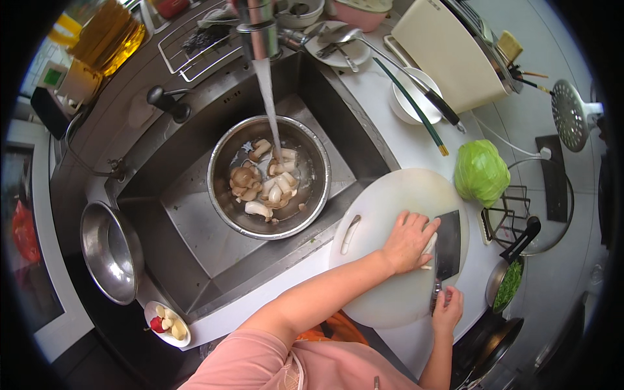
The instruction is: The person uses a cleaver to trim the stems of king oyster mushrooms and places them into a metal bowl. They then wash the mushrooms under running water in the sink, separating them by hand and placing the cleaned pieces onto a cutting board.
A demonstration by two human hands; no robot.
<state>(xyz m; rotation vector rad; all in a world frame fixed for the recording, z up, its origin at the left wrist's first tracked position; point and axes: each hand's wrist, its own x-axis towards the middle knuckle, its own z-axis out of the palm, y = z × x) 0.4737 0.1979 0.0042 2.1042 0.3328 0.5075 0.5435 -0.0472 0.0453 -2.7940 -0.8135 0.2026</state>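
Note:
On the round white cutting board [385, 297], my left hand [410, 240] rests with its fingers over a pale piece of food [429, 251], possibly mushroom, holding it against the board. Right beside that piece is a cleaver [448, 243], its broad dark blade facing up at the camera. My right hand [448, 308] is at the cleaver's handle, fingers bent; most of the handle shows, so a firm grip is unclear. Left of the board, a steel basin [214, 200] in the sink holds cut mushrooms [279, 187] in water. Water runs into it from the faucet [258, 34].
A green cabbage [481, 173] sits beyond the board, near a white bowl [407, 109] with a ladle and chopsticks across it. Chopped greens fill a small pan [509, 287] at right. Left of the sink are a steel bowl [109, 253] and a garlic dish [168, 324].

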